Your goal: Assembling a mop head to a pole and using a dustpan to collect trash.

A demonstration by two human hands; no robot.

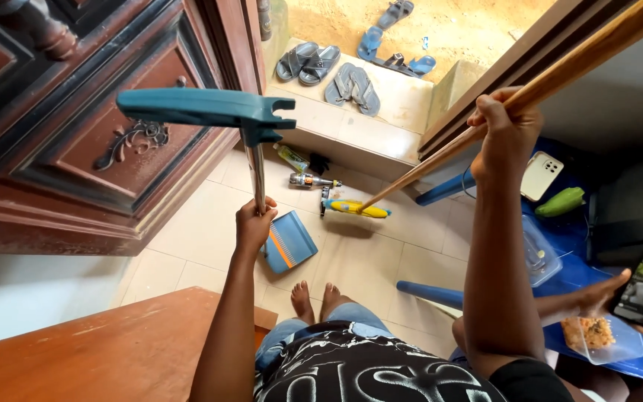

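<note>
My left hand (254,222) grips the metal shaft of a long-handled dustpan, whose teal handle top (210,110) juts up toward the camera. Its blue pan (289,241) with an orange stripe rests on the tiled floor below. My right hand (506,126) is closed around a long wooden broom stick (560,71). The stick slants down to a yellow and blue broom head (355,208) on the tiles near the doorstep. My bare feet (315,298) stand just behind the pan.
A carved brown wooden door (76,134) stands open at left, with a wooden tabletop (98,350) below. Several sandals (351,82) lie on the doorstep. A bottle (310,180) lies on the floor. At right another person's hand (597,294) holds a phone over a blue table (582,231) with food containers.
</note>
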